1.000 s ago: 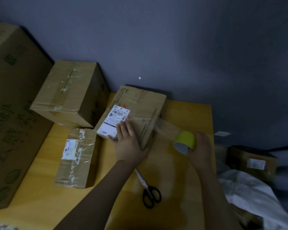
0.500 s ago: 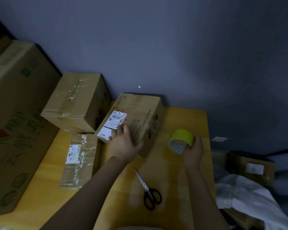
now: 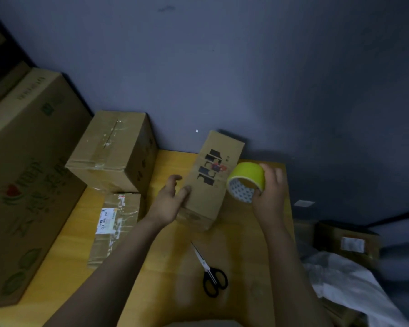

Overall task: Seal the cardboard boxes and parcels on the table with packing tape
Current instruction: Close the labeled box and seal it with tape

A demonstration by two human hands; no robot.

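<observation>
On my feed, far out to the left of the left fingers, stands a big printed carton (image 3: 28, 185). Nearer those fingers is a taped box (image 3: 111, 152), and in front of it a flat parcel (image 3: 116, 223) lies label up on the bench (image 3: 151, 267), just left of the left hand (image 3: 168, 204). That hand is loose. Its fingers (image 3: 175, 180) are slightly bent and spread and hold nothing, while the thumb lies against the near left edge of the box (image 3: 213, 180). This box sits between the two sets of fingers with its black-printed face up and its long side running away towards the wall. I cannot tell whether it lies flat on the bench or is tipped. Just beside its right edge is the yellow tape (image 3: 246, 175), gripped by the right hand (image 3: 269, 197), whose fingers (image 3: 272, 175) are curled over the roll's outer band with the thumb tucked into the core. Nearer me than both sets of fingers, the scissors (image 3: 210, 270) lie closed on the bench between the forearms, black handles towards me. To the right of the right fingers and off the bench, I see a small labelled package (image 3: 350, 241) and a crumpled white sheet (image 3: 352, 286).
</observation>
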